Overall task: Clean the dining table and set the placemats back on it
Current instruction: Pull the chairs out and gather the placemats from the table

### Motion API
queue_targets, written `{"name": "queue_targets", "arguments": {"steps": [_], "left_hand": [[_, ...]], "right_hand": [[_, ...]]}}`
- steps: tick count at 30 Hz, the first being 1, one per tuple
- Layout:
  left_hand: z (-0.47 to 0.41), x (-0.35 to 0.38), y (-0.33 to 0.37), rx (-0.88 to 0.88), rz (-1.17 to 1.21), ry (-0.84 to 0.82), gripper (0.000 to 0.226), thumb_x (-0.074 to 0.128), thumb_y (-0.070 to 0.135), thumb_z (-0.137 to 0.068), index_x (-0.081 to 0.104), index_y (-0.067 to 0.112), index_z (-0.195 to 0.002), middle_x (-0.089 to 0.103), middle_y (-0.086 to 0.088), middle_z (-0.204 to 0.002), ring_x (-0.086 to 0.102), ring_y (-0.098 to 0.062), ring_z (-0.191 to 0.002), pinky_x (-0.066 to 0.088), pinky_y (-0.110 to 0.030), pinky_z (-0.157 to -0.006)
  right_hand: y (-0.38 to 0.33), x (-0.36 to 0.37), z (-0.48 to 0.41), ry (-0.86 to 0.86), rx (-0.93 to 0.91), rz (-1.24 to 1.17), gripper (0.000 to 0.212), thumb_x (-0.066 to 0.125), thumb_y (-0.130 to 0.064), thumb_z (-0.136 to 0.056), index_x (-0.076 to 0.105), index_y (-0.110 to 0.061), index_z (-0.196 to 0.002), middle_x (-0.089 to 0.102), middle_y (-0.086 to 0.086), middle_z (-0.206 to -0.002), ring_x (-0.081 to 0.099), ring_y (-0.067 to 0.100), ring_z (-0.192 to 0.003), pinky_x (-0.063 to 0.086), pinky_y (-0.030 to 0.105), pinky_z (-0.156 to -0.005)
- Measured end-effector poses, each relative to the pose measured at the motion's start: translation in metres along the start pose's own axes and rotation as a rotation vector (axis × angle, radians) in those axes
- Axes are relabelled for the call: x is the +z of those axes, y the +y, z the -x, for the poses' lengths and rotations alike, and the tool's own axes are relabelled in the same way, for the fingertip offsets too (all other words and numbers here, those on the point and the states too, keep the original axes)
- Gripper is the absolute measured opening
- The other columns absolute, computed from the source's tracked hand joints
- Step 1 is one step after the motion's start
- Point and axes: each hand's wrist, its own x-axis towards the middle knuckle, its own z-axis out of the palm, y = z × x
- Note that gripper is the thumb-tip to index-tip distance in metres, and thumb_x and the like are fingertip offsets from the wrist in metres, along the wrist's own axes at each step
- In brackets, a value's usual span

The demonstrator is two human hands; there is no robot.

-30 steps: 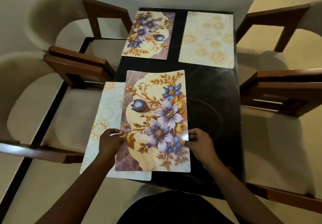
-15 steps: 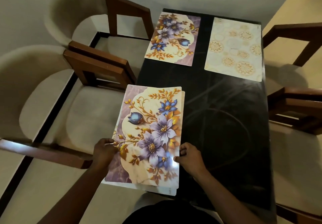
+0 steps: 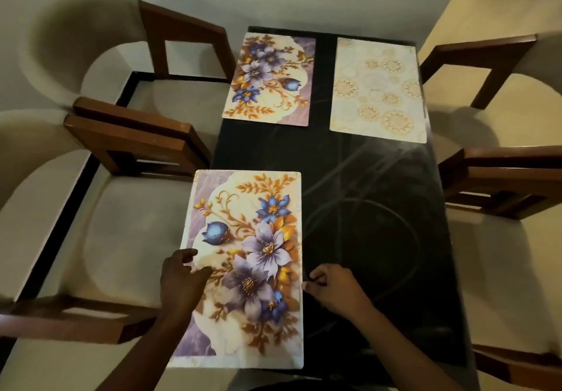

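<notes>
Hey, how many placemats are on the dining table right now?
3. One floral placemat lies at the near left edge; a second floral placemat at far left; a pale circle-patterned placemat at far right. Another could be hidden beneath the near one.

Left hand (image 3: 182, 281) on near floral placemat (image 3: 252, 238) atop dark table (image 3: 380, 208), right hand (image 3: 331, 287) at its right edge

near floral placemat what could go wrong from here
1. The near floral placemat sits at the table left edge beside a chair seat; the left hand resting on it could push it off.
2. The right hand pinches its right edge; a tug may bend it.
3. Smears on the table may end up under a mat.
</notes>
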Motion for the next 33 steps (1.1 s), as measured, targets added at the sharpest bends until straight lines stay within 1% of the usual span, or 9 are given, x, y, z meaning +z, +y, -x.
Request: {"name": "queue_targets", "arguments": {"steps": [4,6,9,12,15,23,27,30,33], "left_hand": [[-0.006,0.043,0.062,0.120,0.027,-0.141,0.038,0.082,0.012,-0.082,0.068,0.016,-0.118,0.069,0.000,-0.113,0.068,-0.022,-0.101,0.051,-0.030,-0.075],[-0.012,0.070,0.100,0.184,0.027,-0.208,0.039,0.081,0.019,-0.085,0.067,0.016,-0.121,0.068,0.001,-0.117,0.068,-0.021,-0.102,0.049,-0.027,-0.071],[-0.025,0.114,0.156,0.288,-0.012,-0.270,0.041,0.079,0.029,-0.087,0.068,0.016,-0.124,0.069,0.000,-0.119,0.068,-0.020,-0.104,0.054,-0.035,-0.083],[-0.041,0.164,0.214,0.351,-0.045,-0.315,0.043,0.077,0.023,-0.090,0.066,0.016,-0.131,0.069,-0.001,-0.125,0.067,-0.017,-0.110,0.052,-0.031,-0.089],[-0.061,0.207,0.271,0.378,-0.084,-0.350,0.053,0.076,0.030,-0.091,0.059,0.020,-0.140,0.065,-0.003,-0.135,0.063,-0.016,-0.118,0.053,-0.034,-0.099],[-0.114,0.299,0.364,0.186,0.051,-0.368,0.068,0.073,0.024,-0.093,0.044,0.016,-0.154,0.048,-0.009,-0.156,0.052,-0.027,-0.138,0.045,-0.047,-0.114],[-0.143,0.322,0.378,-0.012,0.147,-0.419,0.070,0.072,0.016,-0.093,0.040,0.012,-0.156,0.042,-0.010,-0.160,0.047,-0.032,-0.140,0.048,-0.048,-0.109],[-0.157,0.331,0.384,-0.039,0.066,-0.447,0.056,0.069,0.009,-0.094,0.051,0.009,-0.147,0.047,-0.012,-0.151,0.050,-0.031,-0.134,0.053,-0.043,-0.096],[-0.161,0.340,0.390,-0.107,0.141,-0.414,0.049,0.070,0.006,-0.091,0.056,0.009,-0.138,0.053,-0.009,-0.144,0.050,-0.030,-0.132,0.053,-0.046,-0.099]], "right_hand": [[0.004,-0.065,-0.008,0.123,0.003,-0.030,0.034,0.075,-0.047,-0.089,0.074,-0.024,-0.114,0.073,-0.010,-0.100,0.067,0.002,-0.090,0.049,0.014,-0.073],[0.009,-0.105,-0.016,0.162,0.035,-0.080,0.032,0.074,-0.046,-0.091,0.073,-0.026,-0.116,0.071,-0.011,-0.103,0.064,-0.001,-0.092,0.044,0.011,-0.071],[0.022,-0.164,-0.037,0.260,0.067,-0.127,0.033,0.072,-0.045,-0.093,0.070,-0.027,-0.120,0.070,-0.008,-0.113,0.064,0.006,-0.100,0.047,0.020,-0.080],[0.038,-0.224,-0.065,0.357,0.051,-0.171,0.036,0.071,-0.041,-0.095,0.068,-0.023,-0.126,0.069,-0.005,-0.123,0.062,0.011,-0.112,0.048,0.030,-0.097],[0.050,-0.275,-0.101,0.404,0.026,-0.214,0.044,0.070,-0.039,-0.096,0.063,-0.020,-0.135,0.065,-0.003,-0.134,0.059,0.012,-0.119,0.047,0.033,-0.102],[0.054,-0.351,-0.198,0.462,-0.025,-0.243,0.064,0.068,-0.035,-0.098,0.043,-0.020,-0.155,0.055,0.002,-0.151,0.051,0.026,-0.139,0.043,0.038,-0.112],[0.055,-0.366,-0.222,0.440,-0.062,-0.206,0.052,0.065,-0.026,-0.100,0.049,-0.023,-0.149,0.061,0.000,-0.144,0.056,0.025,-0.131,0.040,0.029,-0.096],[0.057,-0.370,-0.230,0.431,-0.050,-0.154,0.051,0.064,-0.025,-0.100,0.049,-0.021,-0.148,0.062,0.003,-0.143,0.057,0.027,-0.130,0.044,0.032,-0.099],[0.062,-0.371,-0.236,0.429,-0.063,-0.121,0.046,0.065,-0.023,-0.100,0.053,-0.019,-0.144,0.063,0.003,-0.141,0.059,0.026,-0.129,0.044,0.030,-0.098]]}}
